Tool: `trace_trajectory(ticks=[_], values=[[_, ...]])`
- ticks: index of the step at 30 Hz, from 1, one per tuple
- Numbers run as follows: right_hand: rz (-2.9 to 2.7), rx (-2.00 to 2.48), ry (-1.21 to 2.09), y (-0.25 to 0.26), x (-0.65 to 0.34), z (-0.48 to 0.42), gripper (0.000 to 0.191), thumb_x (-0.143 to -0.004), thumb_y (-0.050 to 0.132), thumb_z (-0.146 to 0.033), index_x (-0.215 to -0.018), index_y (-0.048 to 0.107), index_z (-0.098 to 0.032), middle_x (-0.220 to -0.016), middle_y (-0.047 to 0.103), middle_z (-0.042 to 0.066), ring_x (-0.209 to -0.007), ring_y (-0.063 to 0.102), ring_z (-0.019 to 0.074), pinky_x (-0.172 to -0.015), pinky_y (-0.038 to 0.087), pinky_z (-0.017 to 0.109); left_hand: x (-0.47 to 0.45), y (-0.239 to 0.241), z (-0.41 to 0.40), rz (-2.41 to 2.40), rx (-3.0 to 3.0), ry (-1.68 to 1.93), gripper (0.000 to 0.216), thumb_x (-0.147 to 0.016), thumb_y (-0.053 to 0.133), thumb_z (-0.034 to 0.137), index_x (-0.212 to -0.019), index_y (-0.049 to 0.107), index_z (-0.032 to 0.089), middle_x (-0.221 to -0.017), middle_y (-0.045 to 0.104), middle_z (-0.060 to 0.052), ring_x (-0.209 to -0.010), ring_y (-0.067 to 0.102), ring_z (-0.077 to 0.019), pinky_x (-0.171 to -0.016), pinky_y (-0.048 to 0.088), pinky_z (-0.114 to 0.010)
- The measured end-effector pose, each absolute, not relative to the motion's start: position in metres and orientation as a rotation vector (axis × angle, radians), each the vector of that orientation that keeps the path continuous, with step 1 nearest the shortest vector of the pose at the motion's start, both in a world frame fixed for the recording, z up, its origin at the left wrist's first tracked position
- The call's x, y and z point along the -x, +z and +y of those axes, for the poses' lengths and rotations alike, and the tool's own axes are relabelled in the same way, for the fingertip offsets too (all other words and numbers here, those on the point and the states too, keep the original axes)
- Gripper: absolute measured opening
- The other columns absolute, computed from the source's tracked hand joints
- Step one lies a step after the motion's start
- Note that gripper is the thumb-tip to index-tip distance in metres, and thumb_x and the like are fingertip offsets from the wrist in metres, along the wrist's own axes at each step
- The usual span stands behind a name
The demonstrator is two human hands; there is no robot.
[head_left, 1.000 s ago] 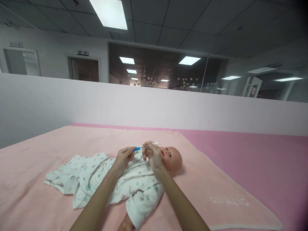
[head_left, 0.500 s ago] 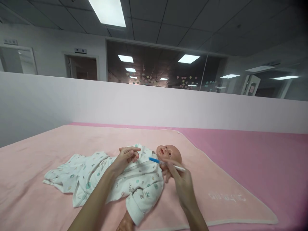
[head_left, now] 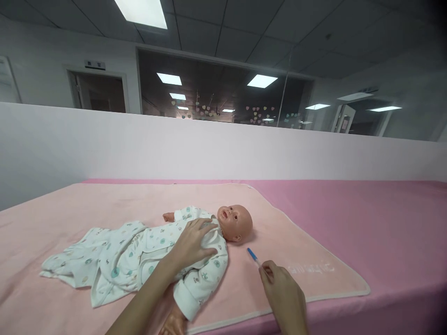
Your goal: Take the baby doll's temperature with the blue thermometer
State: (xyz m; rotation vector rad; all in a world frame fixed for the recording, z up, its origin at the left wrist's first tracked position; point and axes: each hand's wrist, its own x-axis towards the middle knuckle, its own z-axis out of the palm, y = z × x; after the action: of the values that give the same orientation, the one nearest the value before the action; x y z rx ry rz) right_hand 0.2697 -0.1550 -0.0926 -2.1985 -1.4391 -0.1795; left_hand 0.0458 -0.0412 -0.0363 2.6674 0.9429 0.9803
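A baby doll lies on its back, its bald head to the right, dressed in a white gown with small printed figures. Across the gown's chest, near the neck, my left hand rests palm down with its fingers spread. My right hand is to the right of the doll and apart from it, pinching a slim white, thermometer-like stick with a blue end. The blue end points up and left, toward the doll's head. Much of the white part is hidden by my fingers.
Under the doll is a peach blanket with pale edging, spread over a pink sheet. A low white partition runs along the far side. Beyond it are a doorway and a wide window with heart stickers.
My left hand has come down and flattened on the doll's chest. My right hand has drawn back from the doll's neck toward me, still holding the stick. The view has shifted slightly.
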Motion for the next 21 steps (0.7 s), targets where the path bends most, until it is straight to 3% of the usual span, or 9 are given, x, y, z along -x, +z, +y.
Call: trace_trajectory(ticks=[7, 12, 17, 21], values=[[-1.590, 1.893, -0.162, -0.061, -0.234, -0.133, 0.021, -0.076, 0.047, -0.018, -0.093, 0.061, -0.017, -0.089, 0.064, 0.007, -0.086, 0.057, 0.0193, -0.073, 0.040, 0.027, -0.044, -0.045, -0.031, 1.097, -2.449, 1.023, 0.045, -0.074, 0.052, 0.041, -0.116, 0.050, 0.024, -0.114, 0.056, -0.005, -0.105, 0.049, -0.0228, -0.088, 0.039, -0.035], [-1.887, 1.558, 0.100, -0.026, -0.190, -0.076, 0.023, -0.073, 0.048, -0.013, -0.092, 0.059, -0.020, -0.087, 0.064, 0.002, -0.077, 0.056, 0.0144, -0.063, 0.037, 0.022, -0.044, -0.042, -0.029, 1.121, -2.321, 1.098, 0.031, -0.080, 0.043, 0.032, -0.104, 0.060, 0.021, -0.103, 0.063, -0.005, -0.095, 0.056, -0.0206, -0.082, 0.041, -0.030], [-1.948, 1.450, 0.087, -0.020, -0.176, -0.038, 0.016, -0.073, 0.044, -0.007, -0.074, 0.056, -0.018, -0.073, 0.062, 0.002, -0.067, 0.053, 0.0128, -0.054, 0.030, 0.021, -0.043, -0.040, -0.026, 1.067, -2.254, 1.160, 0.031, -0.078, 0.042, 0.024, -0.098, 0.065, 0.019, -0.087, 0.068, -0.005, -0.079, 0.061, -0.0206, -0.068, 0.043, -0.028], [-1.978, 1.383, 0.087, -0.028, -0.179, -0.035, 0.019, -0.071, 0.043, -0.004, -0.078, 0.053, -0.019, -0.072, 0.059, 0.001, -0.064, 0.050, 0.0119, -0.051, 0.028, 0.021, -0.042, -0.041, -0.021, 1.053, -2.163, 1.162, 0.030, -0.074, 0.046, 0.021, -0.095, 0.067, 0.020, -0.089, 0.069, -0.004, -0.081, 0.061, -0.0211, -0.070, 0.044, -0.028]])
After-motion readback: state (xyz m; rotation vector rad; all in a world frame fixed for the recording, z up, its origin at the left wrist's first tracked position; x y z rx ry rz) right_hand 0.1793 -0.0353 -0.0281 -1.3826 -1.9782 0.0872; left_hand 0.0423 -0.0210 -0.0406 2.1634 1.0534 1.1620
